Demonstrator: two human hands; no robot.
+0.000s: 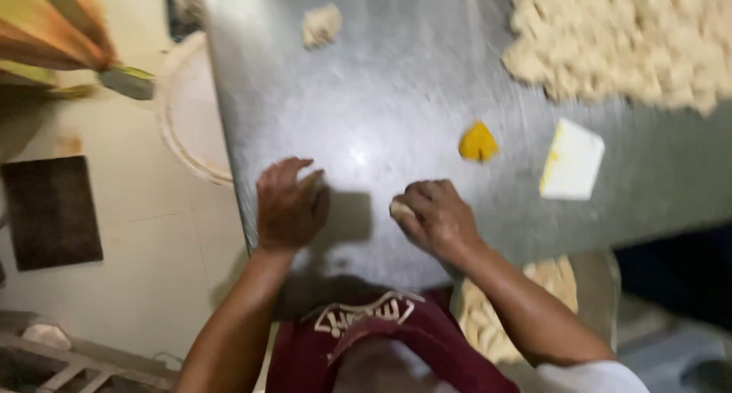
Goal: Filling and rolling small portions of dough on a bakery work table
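Near the front edge of the steel table (427, 65), a small dough piece (399, 208) sits gripped in the right hand (436, 219) — left hand (288, 204) presses flat, unclenched, beside it. Beyond — a yellow lump (478, 142), a white scraper (572, 159), heaped dough pieces (633, 38).

A yellow wedge (478, 142) is lying at centre; a white block (572, 159) is sitting at three o'clock, dough pieces (633, 38) heaping at one o'clock.
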